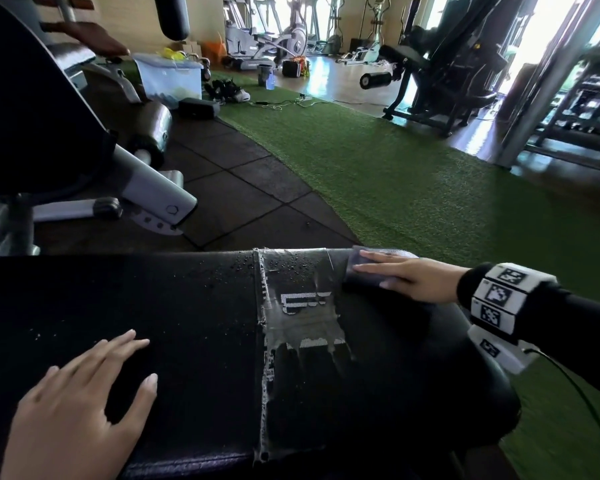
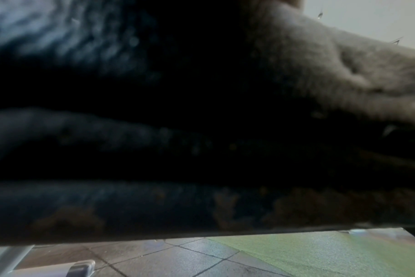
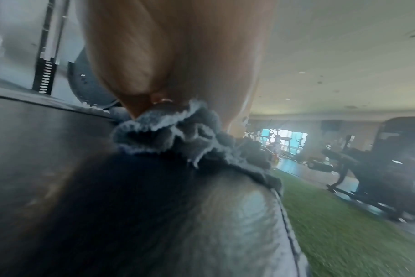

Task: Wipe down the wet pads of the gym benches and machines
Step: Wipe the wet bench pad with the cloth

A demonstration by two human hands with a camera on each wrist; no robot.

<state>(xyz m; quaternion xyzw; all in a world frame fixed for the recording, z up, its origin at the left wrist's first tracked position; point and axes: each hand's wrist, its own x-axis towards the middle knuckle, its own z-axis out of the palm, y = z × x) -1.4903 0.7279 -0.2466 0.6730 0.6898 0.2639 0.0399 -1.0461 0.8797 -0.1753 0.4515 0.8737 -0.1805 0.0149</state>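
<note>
A black bench pad (image 1: 201, 306) fills the lower head view, with a seam down its middle and water drops and a wet sheen (image 1: 302, 306) just right of the seam. My right hand (image 1: 399, 275) lies flat with straight fingers, pressing a grey-blue cloth (image 1: 364, 261) onto the pad's far right edge. In the right wrist view the cloth (image 3: 178, 135) bunches under my fingers (image 3: 135, 56). My left hand (image 1: 84, 393) rests flat and spread on the dry left half of the pad. The left wrist view is dark against the pad (image 2: 154, 168).
Another bench with a grey frame (image 1: 153, 192) stands close at the left. Dark floor tiles (image 1: 243, 188) and green turf (image 1: 413, 188) lie beyond the pad. A clear storage bin (image 1: 168, 77), cables and a black machine (image 1: 440, 71) stand farther back.
</note>
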